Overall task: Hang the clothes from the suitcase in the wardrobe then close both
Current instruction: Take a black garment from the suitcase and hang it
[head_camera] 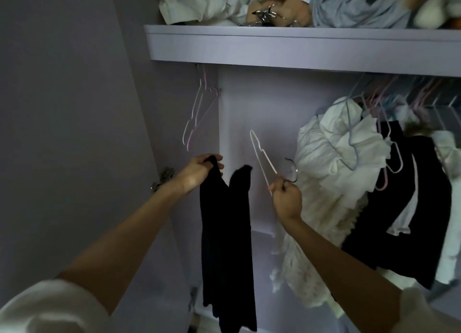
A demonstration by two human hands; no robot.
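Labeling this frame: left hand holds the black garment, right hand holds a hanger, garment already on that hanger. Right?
Not quite. The head view shows the black garment hanging from the left hand alone; the hanger in the right hand is bare, apart from it.

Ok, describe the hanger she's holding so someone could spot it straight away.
Below the wardrobe shelf, left of the hanging white clothes, the right hand grips a thin white wire hanger. Unlike the hangers hooked overhead, it is tilted, bare and off the rail.
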